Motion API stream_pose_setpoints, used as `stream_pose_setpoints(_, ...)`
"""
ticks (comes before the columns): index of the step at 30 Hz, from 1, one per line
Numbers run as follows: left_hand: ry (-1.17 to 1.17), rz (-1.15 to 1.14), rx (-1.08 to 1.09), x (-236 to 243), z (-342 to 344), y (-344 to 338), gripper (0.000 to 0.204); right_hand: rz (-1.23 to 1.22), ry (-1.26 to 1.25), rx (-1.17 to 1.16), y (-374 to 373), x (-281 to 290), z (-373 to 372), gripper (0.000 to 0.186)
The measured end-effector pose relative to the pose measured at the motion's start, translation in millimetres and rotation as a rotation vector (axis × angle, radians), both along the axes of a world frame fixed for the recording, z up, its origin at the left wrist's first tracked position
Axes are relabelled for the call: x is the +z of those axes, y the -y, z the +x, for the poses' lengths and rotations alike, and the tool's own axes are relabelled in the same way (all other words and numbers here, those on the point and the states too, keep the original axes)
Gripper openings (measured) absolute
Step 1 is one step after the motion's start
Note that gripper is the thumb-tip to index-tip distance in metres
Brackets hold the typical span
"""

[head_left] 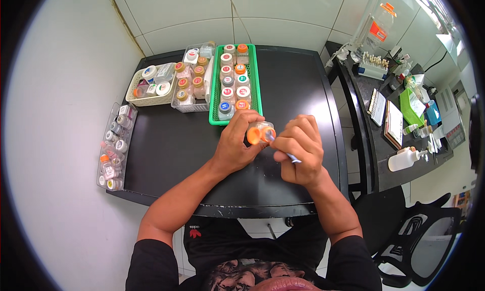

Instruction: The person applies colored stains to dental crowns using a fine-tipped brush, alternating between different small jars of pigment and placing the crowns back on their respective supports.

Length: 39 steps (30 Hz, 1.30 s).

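Left wall (55,114): plain, white, smooth. Back wall (288,13): large pale glossy tiles with thin dark joints. A yellow-brown line runs down the corner where the two walls meet. Table (293,74): black top with a soft sheen, rounded corners, front edge (257,210) chipped pale in spots; positioned near the back wall. Side desk (394,177): dark top, located to the right, separated from the table by a narrow gap. Chair (427,255): black frame, mesh backrest, lower right. Floor (257,225): pale. Light: bright glare at upper right; source unclear.
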<state>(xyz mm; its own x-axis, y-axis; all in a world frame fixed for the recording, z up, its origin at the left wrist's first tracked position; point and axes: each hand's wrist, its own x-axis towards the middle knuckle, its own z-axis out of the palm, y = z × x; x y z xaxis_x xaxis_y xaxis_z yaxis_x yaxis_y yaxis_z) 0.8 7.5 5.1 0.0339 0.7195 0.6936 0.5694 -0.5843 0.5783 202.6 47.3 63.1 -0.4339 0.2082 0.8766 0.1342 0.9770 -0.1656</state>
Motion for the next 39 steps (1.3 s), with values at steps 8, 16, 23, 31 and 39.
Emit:
stream_pose_setpoints(8,0.009,0.020,-0.002,3.5,0.2,-0.7,0.062,-0.011,-0.053,-0.011,-0.7,1.9,4.2,0.024)
stream_pose_setpoints(16,0.032,0.001,-0.028,3.7,1.5,0.2,0.062,-0.152,-0.184,-0.012,2.5,-1.6,3.4,0.026)
stream_pose_setpoints(23,-0.010,-0.001,-0.025,4.2,-1.2,0.3,0.065,-0.128,-0.029,-0.074,1.7,1.0,1.7,0.020)
stream_pose_setpoints(31,0.187,-0.156,-0.126,1.9,-0.6,4.1,0.071,-0.139,-0.088,-0.048,1.3,1.2,1.6,0.019)
stream_pose_setpoints(39,0.104,-0.069,-0.113,3.5,-1.7,0.7,0.067,-0.234,-0.170,-0.019,0.2,0.8,0.0,0.025)
